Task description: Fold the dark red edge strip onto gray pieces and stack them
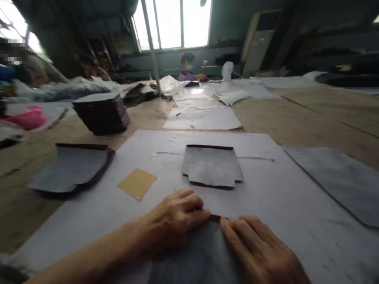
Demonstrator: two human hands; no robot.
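Both my hands rest on a grey piece with a dark red edge (204,252) lying near me on a large grey sheet (266,189). My left hand (174,223) has its fingers curled and pressed on the piece's top edge. My right hand (257,250) lies beside it, fingers together, pressing the same edge. Just beyond them lies a second grey cut piece (211,165) with a dark red rim showing. A small tan square (136,183) lies to the left of it.
A low pile of grey pieces (71,167) sits at the left and a taller dark stack (102,112) behind it. Another grey sheet (340,179) lies at the right. White sheets (203,112) stretch to the far end, where a person (188,71) sits. A pole (151,47) stands mid-table.
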